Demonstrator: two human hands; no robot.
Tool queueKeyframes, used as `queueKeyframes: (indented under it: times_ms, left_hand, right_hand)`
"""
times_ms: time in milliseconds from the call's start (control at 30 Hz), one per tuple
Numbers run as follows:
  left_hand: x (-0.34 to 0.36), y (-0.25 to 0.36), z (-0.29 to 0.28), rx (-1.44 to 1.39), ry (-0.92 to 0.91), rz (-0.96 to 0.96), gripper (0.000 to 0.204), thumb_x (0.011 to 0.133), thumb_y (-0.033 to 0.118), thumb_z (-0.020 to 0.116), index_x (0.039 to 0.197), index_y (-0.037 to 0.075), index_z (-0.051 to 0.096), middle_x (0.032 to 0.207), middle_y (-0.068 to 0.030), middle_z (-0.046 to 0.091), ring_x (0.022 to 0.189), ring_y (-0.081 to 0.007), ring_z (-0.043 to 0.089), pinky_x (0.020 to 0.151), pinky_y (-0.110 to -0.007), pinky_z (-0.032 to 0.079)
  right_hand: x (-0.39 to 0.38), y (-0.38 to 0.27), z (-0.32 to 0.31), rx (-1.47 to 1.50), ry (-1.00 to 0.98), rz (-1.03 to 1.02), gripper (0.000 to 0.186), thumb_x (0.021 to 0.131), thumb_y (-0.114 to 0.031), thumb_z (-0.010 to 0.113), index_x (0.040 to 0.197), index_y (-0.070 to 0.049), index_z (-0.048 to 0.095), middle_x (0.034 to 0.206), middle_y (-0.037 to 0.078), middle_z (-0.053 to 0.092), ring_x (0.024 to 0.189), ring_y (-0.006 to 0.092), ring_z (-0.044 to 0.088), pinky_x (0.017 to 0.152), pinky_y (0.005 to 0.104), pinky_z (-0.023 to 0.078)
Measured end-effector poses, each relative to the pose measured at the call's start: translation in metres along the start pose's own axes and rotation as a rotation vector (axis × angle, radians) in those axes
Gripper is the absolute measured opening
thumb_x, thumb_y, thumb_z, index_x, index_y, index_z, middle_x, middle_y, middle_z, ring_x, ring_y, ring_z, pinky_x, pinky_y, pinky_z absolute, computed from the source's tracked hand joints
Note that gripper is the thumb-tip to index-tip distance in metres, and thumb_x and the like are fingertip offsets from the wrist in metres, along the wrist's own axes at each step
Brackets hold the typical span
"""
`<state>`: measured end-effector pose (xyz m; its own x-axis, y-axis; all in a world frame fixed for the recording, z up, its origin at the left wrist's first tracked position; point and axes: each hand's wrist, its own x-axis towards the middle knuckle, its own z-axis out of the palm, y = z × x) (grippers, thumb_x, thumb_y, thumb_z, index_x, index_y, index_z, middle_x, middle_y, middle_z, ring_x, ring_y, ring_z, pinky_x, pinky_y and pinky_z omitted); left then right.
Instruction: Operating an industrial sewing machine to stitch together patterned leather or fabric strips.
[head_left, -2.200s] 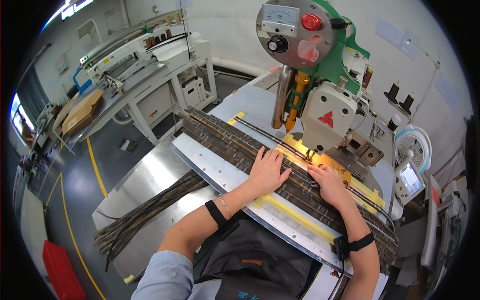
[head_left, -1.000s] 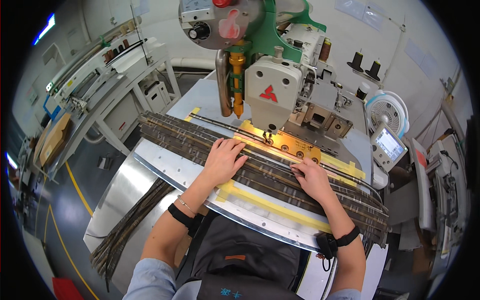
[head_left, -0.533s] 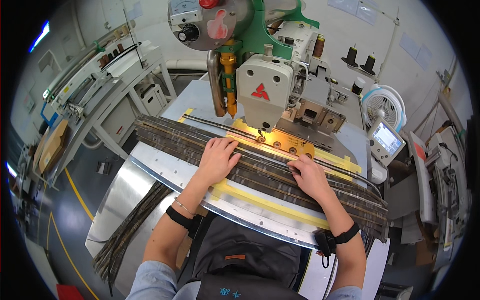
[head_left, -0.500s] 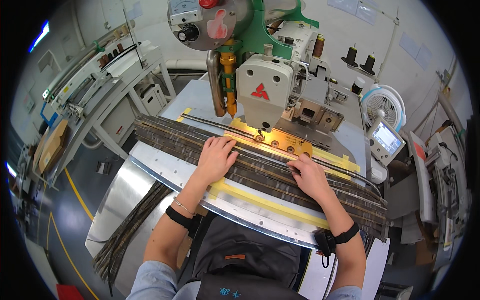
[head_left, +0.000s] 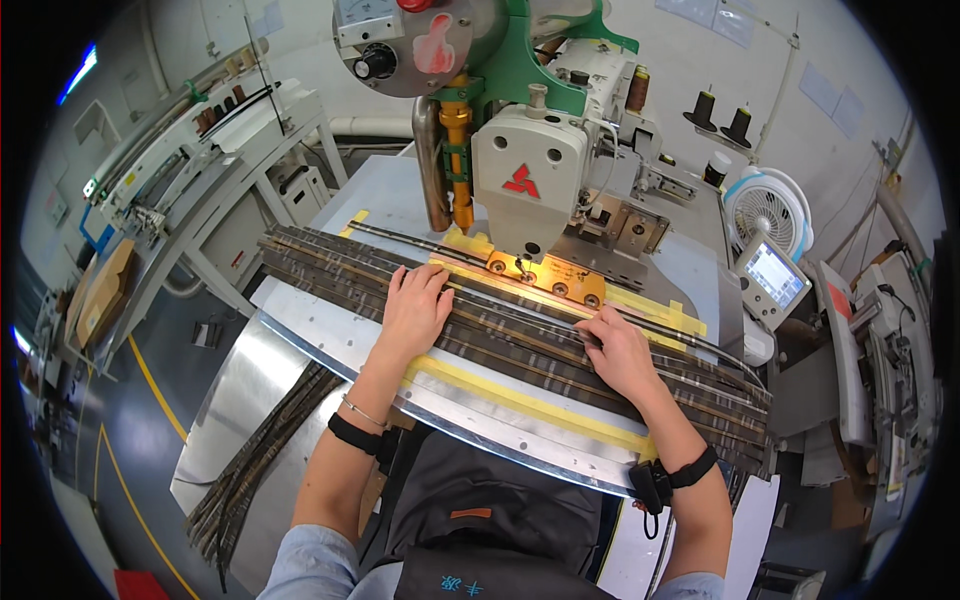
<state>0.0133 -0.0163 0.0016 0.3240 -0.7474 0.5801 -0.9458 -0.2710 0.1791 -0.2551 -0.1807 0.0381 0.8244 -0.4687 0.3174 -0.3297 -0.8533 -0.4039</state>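
Observation:
Long, thin dark strips (head_left: pixel 520 350) lie side by side across a pale plate (head_left: pixel 470 440) under the sewing machine head (head_left: pixel 530 180). My left hand (head_left: pixel 415 312) rests on the strips left of the needle area, its fingers stretched out over the far rows. Right of the needle, my right hand (head_left: pixel 618 348) has thumb and fingertips pinched together on a strip at the far edge of the bundle. What lies right under those fingertips is partly hidden. A lit golden clamp bar (head_left: pixel 548 277) with round holes sits beneath the machine head, just beyond both hands.
Another bundle of dark strips (head_left: pixel 265 460) hangs over the metal table at the lower left. A control screen (head_left: pixel 775 283) and a white fan (head_left: pixel 768 220) stand at the right. Thread cones (head_left: pixel 737 127) are behind. Another machine bench (head_left: pixel 190 190) stands far left.
The plate, strips and golden clamp bar have shifted left under the machine head. My left hand has moved left with them; my right hand has stayed nearly in place.

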Motion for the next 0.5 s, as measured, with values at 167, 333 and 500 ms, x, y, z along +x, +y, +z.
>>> queueKeyframes:
  times_ms: [167, 333, 500]
  left_hand:
    - [0.0003, -0.0008, -0.0002, -0.001, -0.003, 0.000, 0.028, 0.092, 0.020, 0.053, 0.114, 0.004, 0.059, 0.119, -0.0097, 0.056, 0.113, -0.0266, 0.051, 0.107, -0.047, 0.030]
    - [0.0003, -0.0005, 0.0003, -0.005, 0.002, 0.005, 0.028, 0.091, 0.020, 0.053, 0.113, 0.004, 0.058, 0.119, -0.0098, 0.056, 0.112, -0.0269, 0.051, 0.107, -0.047, 0.030]
    - [0.0005, -0.0023, 0.0006, -0.005, 0.014, 0.005, 0.027, 0.091, 0.019, 0.053, 0.113, 0.004, 0.059, 0.119, -0.0101, 0.057, 0.112, -0.0272, 0.051, 0.106, -0.047, 0.031]
  right_hand:
    - [0.0005, 0.0037, 0.0034, 0.013, 0.020, -0.013, 0.025, 0.074, -0.001, 0.065, 0.098, -0.008, 0.066, 0.089, 0.009, 0.057, 0.084, 0.0296, 0.061, 0.071, 0.0382, 0.049]
    - [0.0005, 0.0050, 0.0043, 0.019, 0.020, -0.014, 0.026, 0.073, -0.001, 0.066, 0.098, -0.009, 0.066, 0.089, 0.008, 0.058, 0.084, 0.0294, 0.061, 0.071, 0.0381, 0.049]
    - [0.0009, 0.0043, 0.0051, 0.012, 0.029, -0.032, 0.027, 0.073, -0.001, 0.066, 0.098, -0.009, 0.066, 0.090, 0.008, 0.058, 0.085, 0.0296, 0.061, 0.072, 0.0382, 0.049]
